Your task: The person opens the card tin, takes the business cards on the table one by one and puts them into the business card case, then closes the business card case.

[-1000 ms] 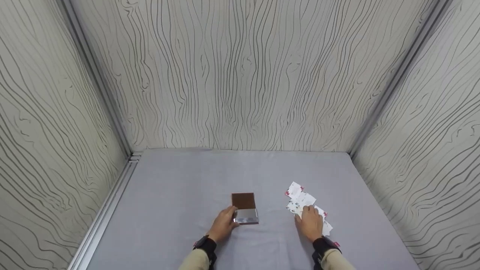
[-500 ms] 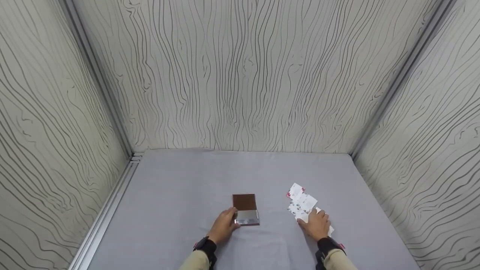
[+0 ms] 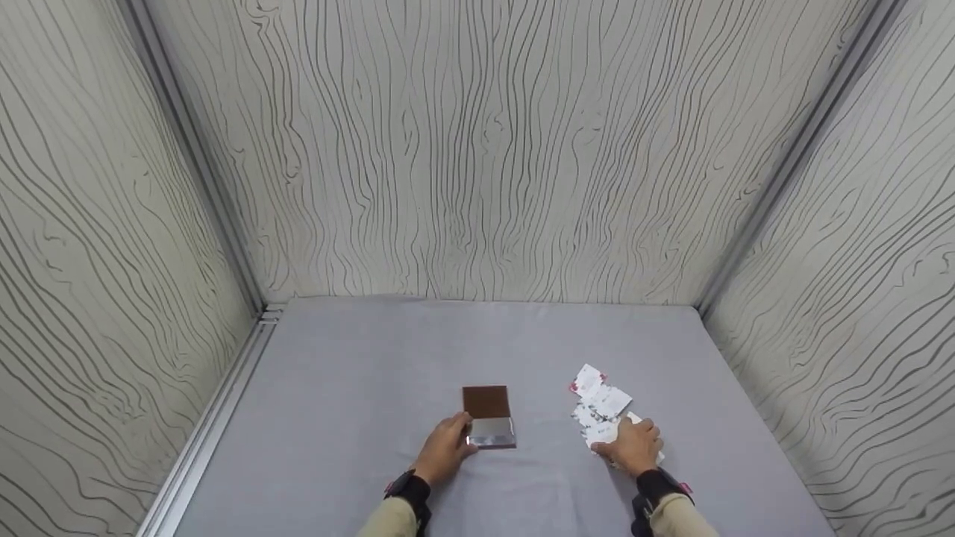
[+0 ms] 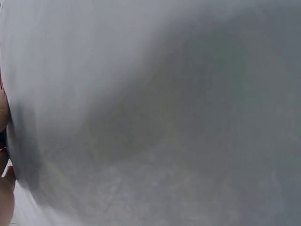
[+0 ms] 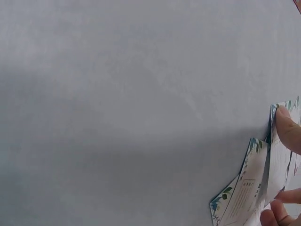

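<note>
A flat card case point(image 3: 489, 401) lies on the cloth in the head view, its far half brown and its near half shiny silver. My left hand point(image 3: 442, 449) grips the left side of it, thumb at the near corner. To the right, white cards point(image 3: 603, 401) with floral prints lie in an overlapping, slanting row. My right hand point(image 3: 633, 445) holds the near ones between thumb and fingers and covers part of them. In the right wrist view the thumb presses on a tilted card point(image 5: 278, 165), with more cards point(image 5: 240, 202) fanned beside it. Only bits of fingers point(image 4: 5, 197) show in the left wrist view.
A grey cloth point(image 3: 373, 358) covers the table. Wood-grain patterned panels point(image 3: 477, 149) enclose it at the back and on both sides. A metal rail point(image 3: 216, 418) runs along the left edge.
My right hand has shifted slightly to the right, and its fingers have drawn the near cards together. The left hand keeps its place at the card case.
</note>
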The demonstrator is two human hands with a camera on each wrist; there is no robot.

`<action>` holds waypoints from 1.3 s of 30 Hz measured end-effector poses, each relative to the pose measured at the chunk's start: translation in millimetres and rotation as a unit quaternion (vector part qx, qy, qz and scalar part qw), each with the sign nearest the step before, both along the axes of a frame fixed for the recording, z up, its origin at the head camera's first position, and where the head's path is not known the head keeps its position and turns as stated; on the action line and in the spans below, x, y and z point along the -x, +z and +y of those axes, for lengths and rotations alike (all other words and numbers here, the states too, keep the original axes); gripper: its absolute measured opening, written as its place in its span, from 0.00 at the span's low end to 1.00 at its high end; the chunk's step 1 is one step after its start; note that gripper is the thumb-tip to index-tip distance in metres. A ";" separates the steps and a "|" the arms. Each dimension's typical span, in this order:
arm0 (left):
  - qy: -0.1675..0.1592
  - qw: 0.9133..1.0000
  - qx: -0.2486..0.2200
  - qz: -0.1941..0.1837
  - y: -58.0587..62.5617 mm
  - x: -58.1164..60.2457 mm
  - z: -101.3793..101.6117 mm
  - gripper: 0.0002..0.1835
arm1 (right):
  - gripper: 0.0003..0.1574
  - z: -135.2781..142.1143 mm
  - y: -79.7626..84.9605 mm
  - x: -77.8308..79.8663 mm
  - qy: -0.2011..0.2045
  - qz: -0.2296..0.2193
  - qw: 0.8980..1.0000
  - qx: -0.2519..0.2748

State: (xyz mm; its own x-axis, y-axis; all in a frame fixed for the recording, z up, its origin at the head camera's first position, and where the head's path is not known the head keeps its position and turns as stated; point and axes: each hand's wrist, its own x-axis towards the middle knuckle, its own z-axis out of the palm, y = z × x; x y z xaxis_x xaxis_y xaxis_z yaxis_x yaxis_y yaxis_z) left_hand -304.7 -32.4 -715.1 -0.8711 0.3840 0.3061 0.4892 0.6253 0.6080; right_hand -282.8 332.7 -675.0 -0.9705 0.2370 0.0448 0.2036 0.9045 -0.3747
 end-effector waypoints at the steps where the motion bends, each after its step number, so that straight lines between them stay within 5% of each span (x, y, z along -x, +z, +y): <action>1: -0.001 1.000 -0.001 0.002 -0.4 0.0 -0.3 0.25 | 0.41 0.5 0.1 -0.7 0.002 0.003 1.000 -0.003; 7: 0.000 1.000 -0.001 -0.006 -1.8 0.7 -1.0 0.25 | 0.43 5.1 0.4 -4.7 0.017 0.039 0.999 -0.009; 17: -0.005 1.000 0.003 0.020 -1.6 1.2 -1.7 0.30 | 0.12 11.6 7.8 -6.3 0.068 0.140 0.987 0.049; 25: -0.006 0.997 0.000 0.076 -3.4 2.3 -1.6 0.26 | 0.20 6.1 16.7 -7.2 0.138 0.189 0.970 0.062; 39: -0.016 0.997 0.032 0.068 -1.6 0.2 -4.7 0.26 | 0.20 -9.9 26.8 -3.7 0.161 0.205 0.963 0.064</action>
